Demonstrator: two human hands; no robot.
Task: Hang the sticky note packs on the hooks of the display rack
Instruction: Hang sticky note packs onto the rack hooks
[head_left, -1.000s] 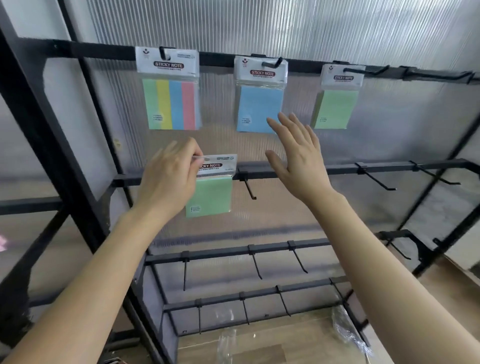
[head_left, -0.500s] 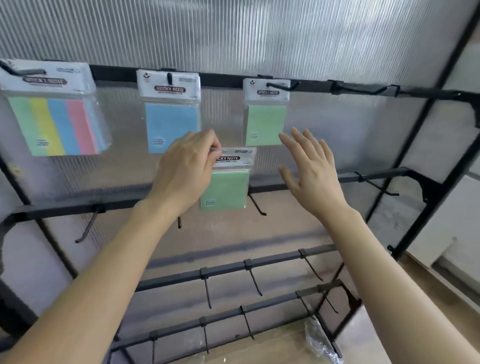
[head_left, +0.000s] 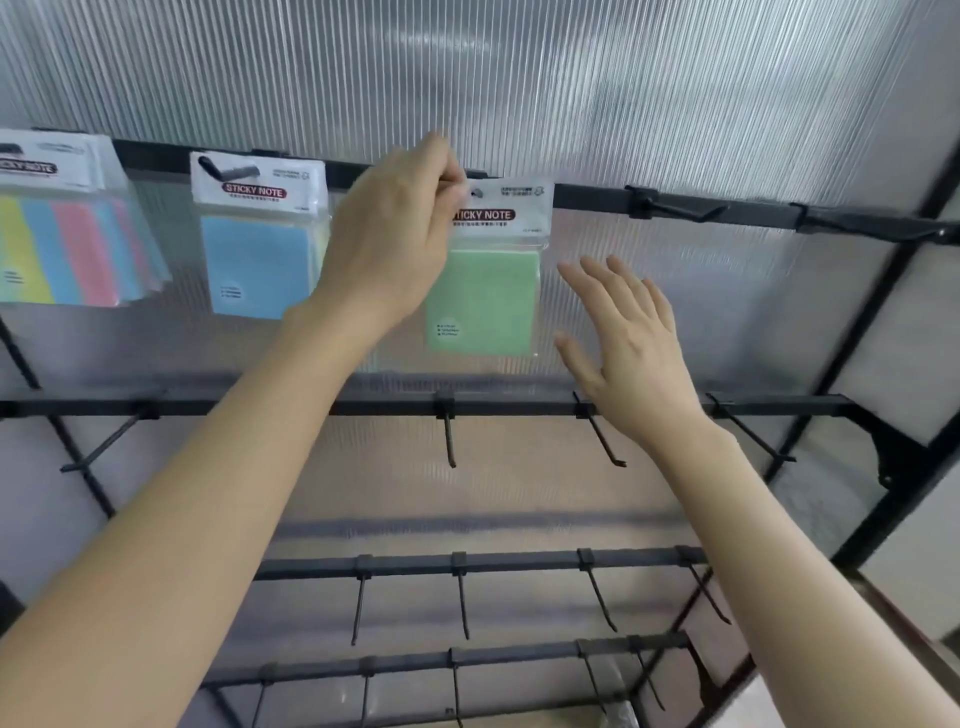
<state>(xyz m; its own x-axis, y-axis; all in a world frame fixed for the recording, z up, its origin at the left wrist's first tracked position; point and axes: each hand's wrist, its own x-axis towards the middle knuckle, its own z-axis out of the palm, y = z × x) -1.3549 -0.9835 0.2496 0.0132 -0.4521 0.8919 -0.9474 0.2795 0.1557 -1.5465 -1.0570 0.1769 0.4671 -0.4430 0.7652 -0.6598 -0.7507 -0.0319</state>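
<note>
**Hanging step.** My left grip (head_left: 395, 234) pinches the header of the green sticky note pack (head_left: 488, 306) at the display rack's top rail (head_left: 587, 196). My right grip (head_left: 623, 338) hovers beside it, fingers spread. The hook is apparently hidden. Next I should thread the hole on, then release.

head view | camera sits on your head | faces forward onto the front of the display rack (head_left: 587, 200) | near, your forearms (head_left: 208, 493) enter from the bottom edge
</note>
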